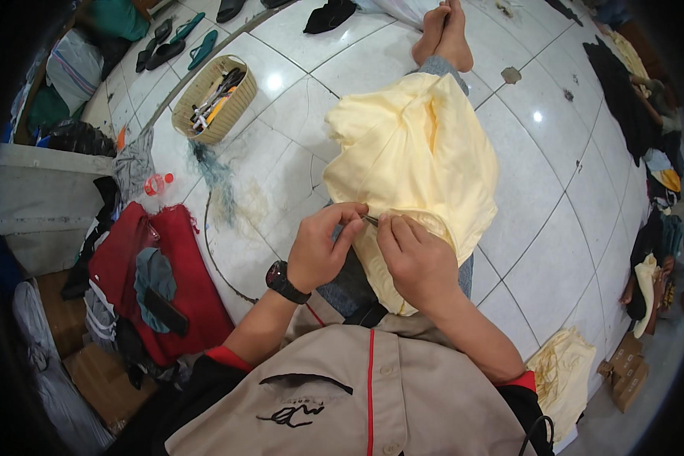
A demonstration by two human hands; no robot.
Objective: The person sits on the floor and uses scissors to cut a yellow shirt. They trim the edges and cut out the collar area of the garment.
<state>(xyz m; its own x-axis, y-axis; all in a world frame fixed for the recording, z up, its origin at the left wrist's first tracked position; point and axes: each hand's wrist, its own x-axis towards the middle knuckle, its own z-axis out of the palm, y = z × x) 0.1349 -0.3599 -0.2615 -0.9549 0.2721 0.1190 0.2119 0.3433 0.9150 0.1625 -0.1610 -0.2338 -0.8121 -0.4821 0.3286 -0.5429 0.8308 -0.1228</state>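
Observation:
A pale yellow garment lies over my outstretched legs in the middle of the view, with my bare feet beyond it. My left hand is pinched on the garment's gathered edge, a dark watch on that wrist. Just right of it, my right hand is closed on a small metal tool, apparently thin snips or tweezers, held against the same edge. The tool's exact shape is partly hidden by my fingers.
A beige basket of tools, red cloth, cardboard boxes and sandals are to the left. Other people with dark cloth sit at the far right. Another yellow garment lies at lower right on the tiles.

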